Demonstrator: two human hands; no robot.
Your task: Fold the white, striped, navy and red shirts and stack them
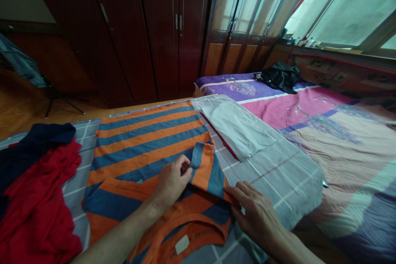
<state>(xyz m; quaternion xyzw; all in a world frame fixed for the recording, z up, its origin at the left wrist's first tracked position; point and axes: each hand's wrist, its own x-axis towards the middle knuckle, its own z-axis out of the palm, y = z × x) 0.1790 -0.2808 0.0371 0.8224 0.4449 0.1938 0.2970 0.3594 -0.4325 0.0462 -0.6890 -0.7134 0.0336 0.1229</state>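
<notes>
An orange and blue striped T-shirt (148, 136) lies spread on a grey checked cloth, its neckline towards me and a pale label inside the collar. One sleeve is turned inward over the body of the shirt, on the right. My left hand (175, 177) pinches the inner edge of that sleeve between thumb and fingers. At the shirt's right edge, by the shoulder, my right hand (252, 206) has its fingers closed on the fabric. Parts of the collar lie below my left forearm.
A folded pale grey garment (238, 123) with a red edge lies right of the shirt. Crumpled red clothing (40, 202) and dark navy clothing (34, 148) are heaped at left. Beyond stand a quilted bed (324, 132) with a black garment (278, 76), and dark wardrobes (161, 41).
</notes>
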